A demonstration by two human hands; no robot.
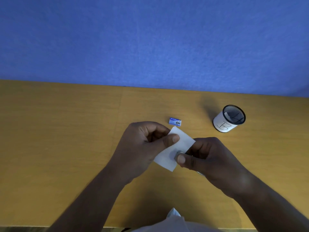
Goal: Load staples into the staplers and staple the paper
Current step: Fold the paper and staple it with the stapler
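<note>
A small white slip of paper point(173, 148) is held above the wooden desk point(66, 131). My left hand point(143, 148) pinches its upper left part between thumb and fingers. My right hand point(205, 158) grips a small metal stapler point(178, 154), whose nose lies over the paper's lower right part, with my thumb on top of it. Most of the stapler is hidden inside my right hand. A little blue and white staple box point(174, 121) lies on the desk just beyond the paper.
A black mesh pen cup point(229, 118) wrapped in white paper marked "B" stands at the right. A blue partition wall point(150, 39) rises behind the desk. The desk's near edge runs along the bottom, by my white clothing point(173, 221).
</note>
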